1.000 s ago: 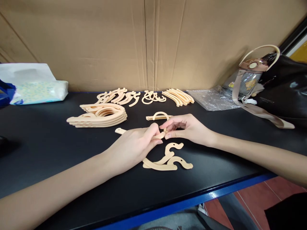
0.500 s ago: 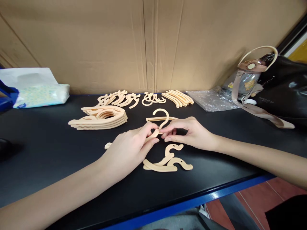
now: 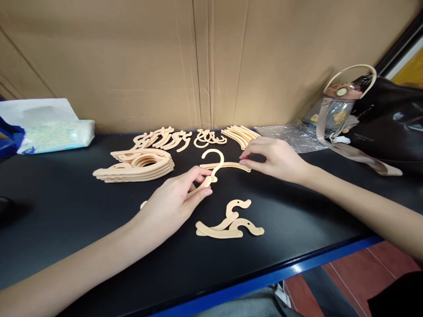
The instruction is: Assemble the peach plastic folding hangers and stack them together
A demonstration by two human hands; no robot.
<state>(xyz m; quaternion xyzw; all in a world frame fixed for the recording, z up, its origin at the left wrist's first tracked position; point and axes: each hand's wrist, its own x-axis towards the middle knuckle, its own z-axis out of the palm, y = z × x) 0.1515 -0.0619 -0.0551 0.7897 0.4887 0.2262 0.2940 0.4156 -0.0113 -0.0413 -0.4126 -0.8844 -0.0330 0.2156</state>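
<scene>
In the head view, one pale beige plastic hook (image 3: pixel 221 159) stood up from one curved beige arm piece (image 3: pixel 202 186), and the left hand (image 3: pixel 176 196) pinched this arm piece between thumb and fingers. Just behind it, one long, thin beige strip (image 3: pixel 228 165) lay on the black table (image 3: pixel 287 220). Nearer to the person were two S-curved beige pieces (image 3: pixel 235 206), each with a small hole, and two slightly bent flat pieces (image 3: pixel 220 232), which crossed each other.

One stack of beige hanger parts (image 3: pixel 148 174) lay to the left; its layers I could not count surely. Along the cardboard wall (image 3: pixel 115 66) were three overlapping groups: curved pieces (image 3: pixel 168 138), loose hooks (image 3: pixel 202 143) and long strips (image 3: pixel 239 135). One white tissue pack (image 3: pixel 59 136), one clear bottle (image 3: pixel 340 112) and one black bag (image 3: pixel 393 127) stood well apart.

The left hand hid most of the arm piece. The right hand (image 3: pixel 274 156), palm down with bent fingers, was at the strip's right end; whether it pinched the strip, I could not tell.
</scene>
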